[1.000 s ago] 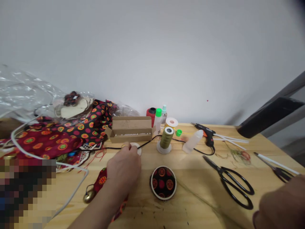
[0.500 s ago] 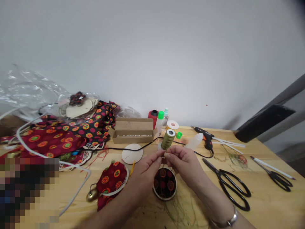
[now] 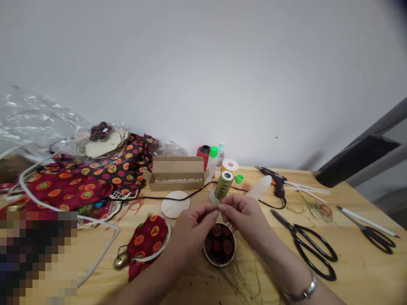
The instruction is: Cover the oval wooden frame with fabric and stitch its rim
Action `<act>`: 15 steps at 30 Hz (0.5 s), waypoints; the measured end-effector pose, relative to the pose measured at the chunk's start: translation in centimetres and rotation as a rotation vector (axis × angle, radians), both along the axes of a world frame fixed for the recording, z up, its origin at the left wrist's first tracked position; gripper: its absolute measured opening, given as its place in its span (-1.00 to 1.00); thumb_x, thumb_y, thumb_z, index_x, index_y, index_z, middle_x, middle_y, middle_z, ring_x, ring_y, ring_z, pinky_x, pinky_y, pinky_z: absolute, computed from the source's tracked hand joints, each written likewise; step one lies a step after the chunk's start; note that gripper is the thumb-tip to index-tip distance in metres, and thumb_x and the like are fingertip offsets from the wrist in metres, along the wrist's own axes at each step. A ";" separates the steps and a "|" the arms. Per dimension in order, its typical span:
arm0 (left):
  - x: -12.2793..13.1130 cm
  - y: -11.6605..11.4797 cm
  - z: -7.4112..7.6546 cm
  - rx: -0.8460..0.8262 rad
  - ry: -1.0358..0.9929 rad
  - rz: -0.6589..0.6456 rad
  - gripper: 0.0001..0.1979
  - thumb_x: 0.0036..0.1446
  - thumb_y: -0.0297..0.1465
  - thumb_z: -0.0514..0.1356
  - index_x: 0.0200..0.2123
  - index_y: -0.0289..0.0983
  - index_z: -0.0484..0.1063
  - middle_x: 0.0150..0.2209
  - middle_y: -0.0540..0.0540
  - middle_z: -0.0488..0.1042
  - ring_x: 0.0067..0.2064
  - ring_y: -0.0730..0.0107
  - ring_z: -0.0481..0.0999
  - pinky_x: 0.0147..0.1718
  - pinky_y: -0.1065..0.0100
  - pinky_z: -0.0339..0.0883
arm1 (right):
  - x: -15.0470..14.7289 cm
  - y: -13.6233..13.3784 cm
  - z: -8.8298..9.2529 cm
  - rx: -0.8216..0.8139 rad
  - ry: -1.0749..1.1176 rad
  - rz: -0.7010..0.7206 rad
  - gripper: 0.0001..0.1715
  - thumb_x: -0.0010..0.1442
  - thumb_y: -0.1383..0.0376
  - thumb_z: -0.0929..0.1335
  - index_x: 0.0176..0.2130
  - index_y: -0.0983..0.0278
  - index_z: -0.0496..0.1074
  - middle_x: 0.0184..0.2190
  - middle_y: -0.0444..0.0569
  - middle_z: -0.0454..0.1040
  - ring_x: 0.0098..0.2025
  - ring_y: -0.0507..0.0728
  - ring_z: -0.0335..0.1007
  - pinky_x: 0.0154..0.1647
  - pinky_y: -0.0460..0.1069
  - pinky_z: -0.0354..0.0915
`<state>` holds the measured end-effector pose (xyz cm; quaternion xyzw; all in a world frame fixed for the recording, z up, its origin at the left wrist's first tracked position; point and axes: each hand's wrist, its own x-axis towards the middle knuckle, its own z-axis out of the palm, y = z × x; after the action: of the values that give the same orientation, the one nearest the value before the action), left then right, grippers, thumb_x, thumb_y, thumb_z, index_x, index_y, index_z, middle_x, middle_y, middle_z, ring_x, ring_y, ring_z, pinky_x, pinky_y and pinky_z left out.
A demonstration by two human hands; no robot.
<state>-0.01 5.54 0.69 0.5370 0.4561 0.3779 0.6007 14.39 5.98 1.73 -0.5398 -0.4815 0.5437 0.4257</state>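
Note:
My left hand (image 3: 195, 226) and my right hand (image 3: 243, 218) meet at the fingertips above the table, both closed in a pinch. Fine olive thread (image 3: 229, 226) shows just under the fingers; their tips hide most of what they hold. Right below lies a round piece covered in dark patterned fabric (image 3: 220, 245) with a pale rim. A spool of olive thread (image 3: 224, 186) stands upright just beyond the fingertips. Left of my left forearm is a round red patterned fabric piece (image 3: 149, 237), with a brass bell (image 3: 121, 259) beside it.
Black-handled scissors (image 3: 313, 250) lie at right, near a glue gun (image 3: 276, 180) and smaller scissors (image 3: 377, 237). Behind stand an open cardboard box (image 3: 176, 184) and a green-capped bottle (image 3: 212, 163). Patterned cloth (image 3: 127, 163) is heaped at left. A white cable (image 3: 101, 258) crosses the left side.
The view has shifted slightly. My hands stay pinched together at nearly the same spot, with the left fingers a little more curled.

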 end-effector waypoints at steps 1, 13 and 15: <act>0.0 0.1 0.1 -0.014 -0.005 0.006 -0.76 0.05 -0.32 0.16 -0.24 -0.24 0.55 -0.45 0.01 0.53 -0.34 0.38 0.46 -0.36 0.43 0.31 | 0.0 0.0 -0.1 0.008 -0.006 0.004 -0.81 -0.03 0.24 0.37 -0.49 0.32 0.34 -0.71 -0.24 0.28 -0.70 -0.10 0.06 -0.71 -0.18 0.00; -0.1 0.4 -0.3 -0.261 -0.198 0.055 -0.77 -0.12 -0.30 0.29 -0.38 -0.31 0.57 -0.65 0.07 0.40 -0.64 0.60 0.25 -0.64 0.53 0.11 | 0.1 -0.2 -0.7 0.082 -0.064 0.030 -0.84 0.02 0.25 0.36 -0.49 0.31 0.35 -0.67 -0.20 0.32 -0.64 -0.05 0.16 -0.62 -0.14 0.12; -0.1 0.5 -0.6 -0.329 -0.260 0.039 -0.75 -0.14 -0.29 0.31 -0.37 -0.31 0.57 -0.61 0.03 0.45 -0.59 0.54 0.35 -0.57 0.50 0.19 | 0.1 -0.2 -0.7 0.098 -0.074 0.034 -0.84 0.02 0.26 0.36 -0.49 0.31 0.35 -0.67 -0.20 0.32 -0.63 -0.04 0.18 -0.60 -0.13 0.14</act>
<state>-0.11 6.02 0.14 0.3696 0.4406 0.3761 0.7265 14.53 5.74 1.03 -0.5297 -0.5320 0.5065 0.4241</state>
